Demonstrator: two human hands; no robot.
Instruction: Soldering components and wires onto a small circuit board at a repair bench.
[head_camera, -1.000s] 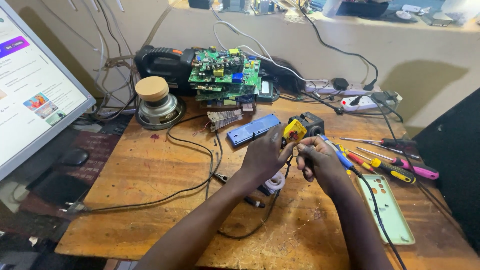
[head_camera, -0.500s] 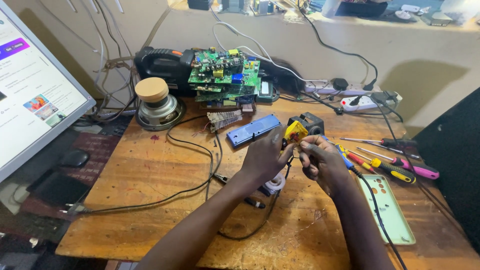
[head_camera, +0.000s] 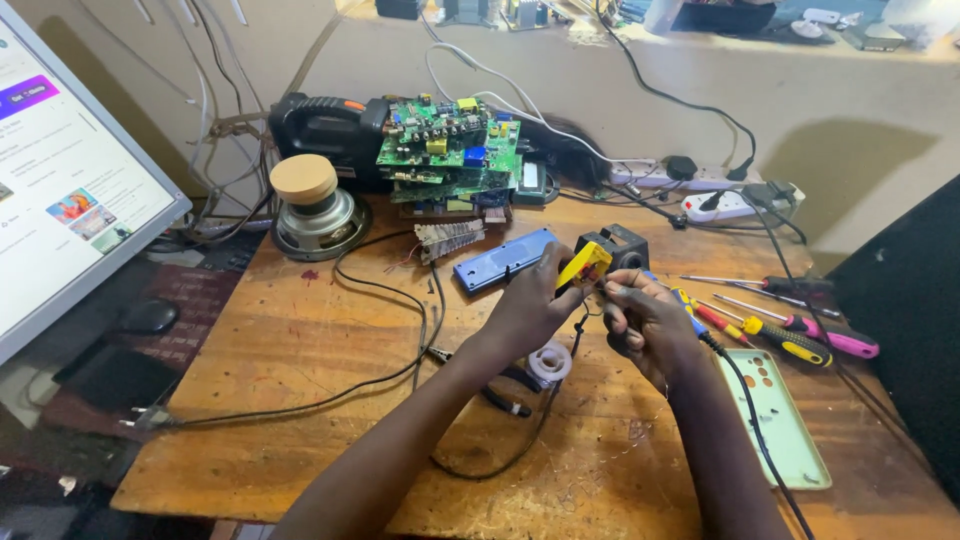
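Both hands meet above the middle of the wooden tabletop (head_camera: 300, 400). The left hand (head_camera: 528, 305) is clenched around a small yellow part (head_camera: 585, 265), its fingers pinching the piece so that it stands up just above the knuckles. The right hand (head_camera: 645, 322), almost touching the left, is closed around a slim tool with a blue handle (head_camera: 690, 318); a black cable (head_camera: 750, 420) runs from that hand back along the forearm, and the tool's tip is hidden between the two hands. Just beyond the yellow part sits a small black box (head_camera: 615, 245), and beside it, beyond the left hand, lies a flat blue case (head_camera: 500, 262). Directly beneath the hands rests a white reel of solder (head_camera: 550, 362) with a dark wire looping away from it toward the person. To the right of the right hand lie several screwdrivers (head_camera: 790, 335) with yellow, red and pink handles, and nearer the person a pale green phone cover (head_camera: 775, 415) lies flat. Well beyond the left hand stands a stack of green circuit boards (head_camera: 445, 145), with a round loudspeaker (head_camera: 312, 205) further left and a lit monitor (head_camera: 60, 190) at the far left. A white power strip (head_camera: 720, 205) lies far beyond the right hand.
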